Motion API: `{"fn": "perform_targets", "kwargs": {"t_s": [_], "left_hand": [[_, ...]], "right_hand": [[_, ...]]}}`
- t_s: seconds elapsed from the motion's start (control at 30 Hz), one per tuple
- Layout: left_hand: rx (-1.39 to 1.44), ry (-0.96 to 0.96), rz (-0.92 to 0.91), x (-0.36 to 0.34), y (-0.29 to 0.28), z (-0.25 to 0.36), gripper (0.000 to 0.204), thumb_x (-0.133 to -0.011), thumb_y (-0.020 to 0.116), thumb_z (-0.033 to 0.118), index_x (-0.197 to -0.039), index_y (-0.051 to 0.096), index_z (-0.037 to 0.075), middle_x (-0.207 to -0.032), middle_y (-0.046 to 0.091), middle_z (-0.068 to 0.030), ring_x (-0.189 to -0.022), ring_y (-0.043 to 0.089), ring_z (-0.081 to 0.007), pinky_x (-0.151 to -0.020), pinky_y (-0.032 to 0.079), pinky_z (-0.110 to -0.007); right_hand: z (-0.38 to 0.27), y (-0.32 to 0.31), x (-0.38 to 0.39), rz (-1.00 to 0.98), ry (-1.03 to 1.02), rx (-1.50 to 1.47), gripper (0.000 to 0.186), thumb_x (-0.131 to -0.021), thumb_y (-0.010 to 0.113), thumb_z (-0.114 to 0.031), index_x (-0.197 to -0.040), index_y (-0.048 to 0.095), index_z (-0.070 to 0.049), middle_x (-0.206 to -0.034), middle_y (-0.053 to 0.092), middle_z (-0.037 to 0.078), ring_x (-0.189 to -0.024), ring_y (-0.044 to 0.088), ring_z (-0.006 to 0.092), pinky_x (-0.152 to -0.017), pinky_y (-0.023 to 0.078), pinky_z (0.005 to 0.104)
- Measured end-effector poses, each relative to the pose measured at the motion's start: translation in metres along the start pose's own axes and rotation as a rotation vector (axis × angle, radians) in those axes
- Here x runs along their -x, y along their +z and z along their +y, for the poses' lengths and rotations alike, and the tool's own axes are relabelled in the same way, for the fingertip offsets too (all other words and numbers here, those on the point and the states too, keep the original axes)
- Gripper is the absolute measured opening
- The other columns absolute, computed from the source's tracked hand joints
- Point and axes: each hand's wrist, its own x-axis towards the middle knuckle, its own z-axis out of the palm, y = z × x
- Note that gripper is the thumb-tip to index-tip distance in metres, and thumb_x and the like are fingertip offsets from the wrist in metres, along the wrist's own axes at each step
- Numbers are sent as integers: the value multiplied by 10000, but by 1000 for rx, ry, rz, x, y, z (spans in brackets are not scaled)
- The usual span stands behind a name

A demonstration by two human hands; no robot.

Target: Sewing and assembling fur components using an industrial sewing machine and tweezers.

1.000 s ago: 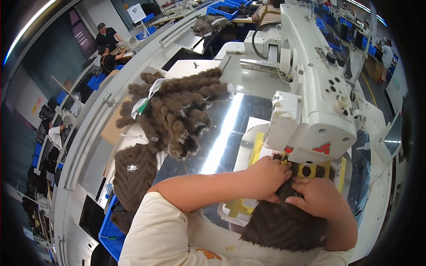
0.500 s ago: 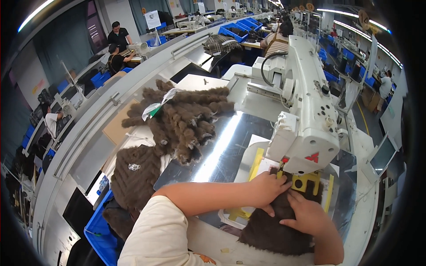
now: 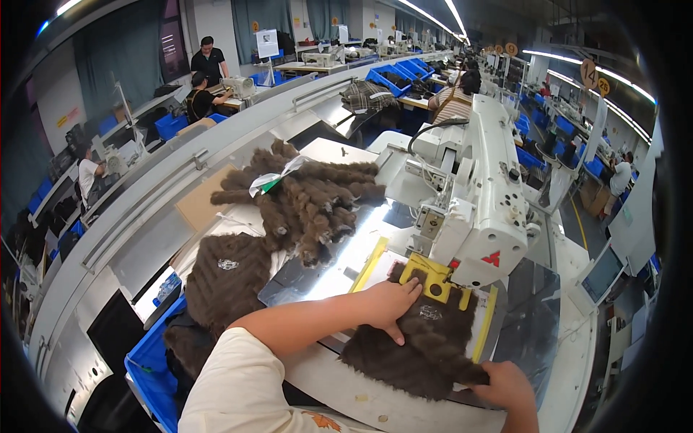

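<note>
A dark brown furry piece (image 3: 386,357) lies on the sewing machine's bed, and a small pale mark shows on its upper part. My left hand (image 3: 390,303) rests flat on its upper left, fingers stretched toward the yellow clamp plate (image 3: 436,280) and thumb apart. Down at the lower right, my right hand (image 3: 509,386) is closed on the piece's edge, where the fur bunches into a ridge. The white sewing machine head (image 3: 491,238) stands just beyond the yellow plate. Its needle area is hidden from view.
Left of the machine lies a tied bundle of brown fur strips (image 3: 310,202). A quilted brown furry piece (image 3: 225,278) sits nearer, beside a blue bin (image 3: 155,364). A screen (image 3: 605,274) stands at the right. Other people work at machines farther off.
My right hand has slid down and right, from lying on the fur to gripping its edge. The pale mark is now uncovered. The yellow plate sits farther left of the machine head.
</note>
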Motion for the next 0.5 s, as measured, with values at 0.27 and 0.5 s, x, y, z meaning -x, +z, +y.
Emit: {"fn": "perform_targets", "kwargs": {"t_s": [0.27,0.5], "left_hand": [[47,344,-43,5,-45,54,762,-736,806,683,-1054,706,-2,-1053,719,-148,-1129,610,-347,-889,468,-467],[1045,459,-471,-50,-16,85,512,-875,797,476,-991,720,-16,-830,721,-190,-770,686,-377,-702,522,-443]], "right_hand": [[-30,-30,5,92,-137,206,249,-724,788,-272,-835,695,-69,-758,688,159,-773,686,391,-681,536,485],[-58,-45,-21,395,-448,283,233,-665,796,-168,-773,618,-65,-729,626,113,-761,656,366,-650,499,474]]}}
